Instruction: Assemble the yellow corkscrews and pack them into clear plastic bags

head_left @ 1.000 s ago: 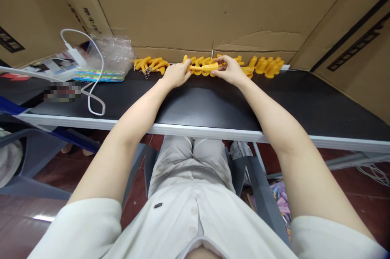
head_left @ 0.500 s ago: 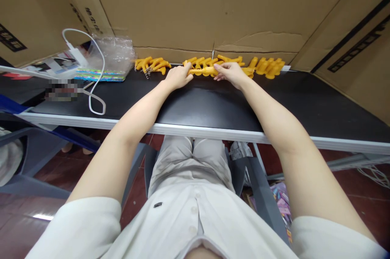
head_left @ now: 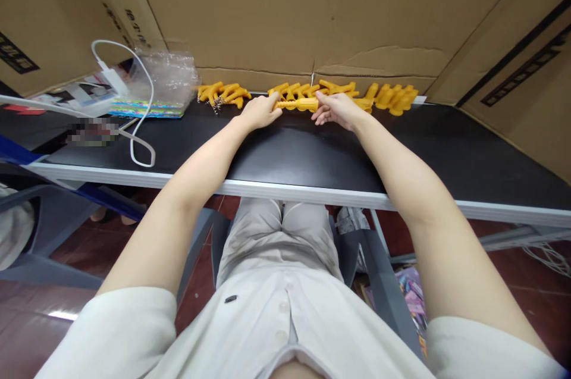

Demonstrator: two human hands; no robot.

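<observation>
At the far side of the black table, my left hand and my right hand pinch the two ends of one ribbed yellow plastic piece, held level between them just above the tabletop. Behind the hands lies a row of several similar yellow pieces along the cardboard wall, with another small pile of yellow pieces to the left, some with small metal chains.
Cardboard sheets wall in the back and right side of the table. At the left are a clear plastic bag over a colourful packet, a white charger with its looped cable, and papers. The table's white front edge runs over my lap.
Both hands have drawn the yellow piece slightly toward me, away from the row at the wall. My right fingers have curled lower on its end.
</observation>
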